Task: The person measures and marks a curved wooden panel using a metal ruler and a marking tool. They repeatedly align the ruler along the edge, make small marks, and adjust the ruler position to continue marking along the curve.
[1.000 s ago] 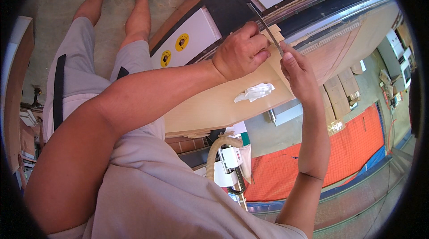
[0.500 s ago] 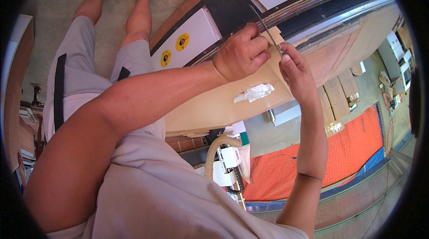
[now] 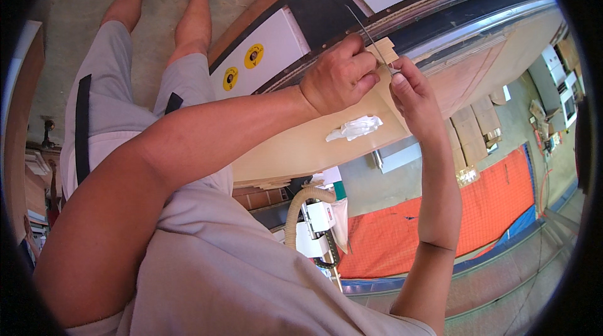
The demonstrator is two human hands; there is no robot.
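Observation:
My right hand (image 3: 412, 92) pinches the lower end of a thin, dark metal strip (image 3: 372, 35) between thumb and fingers. The strip slants up and left, its far tip over a black panel. Close beside it, my left hand (image 3: 340, 76) is closed in a fist, knuckles near the strip's middle. Whatever the left fingers hold, if anything, is hidden. Below both hands, a crumpled white tissue (image 3: 355, 128) lies on a light wooden board (image 3: 295, 147).
Behind my hands runs a metal-edged rail (image 3: 477, 25). A white panel with yellow round stickers (image 3: 257, 62) is at left. Lower down are a ribbed beige hose (image 3: 294, 210) and an orange sheet (image 3: 433, 232). Flattened cardboard (image 3: 468, 138) lies at right.
The strip's far tip has swung slightly up and left. My hands hold nearly the same pose, and the whole view has shifted a little.

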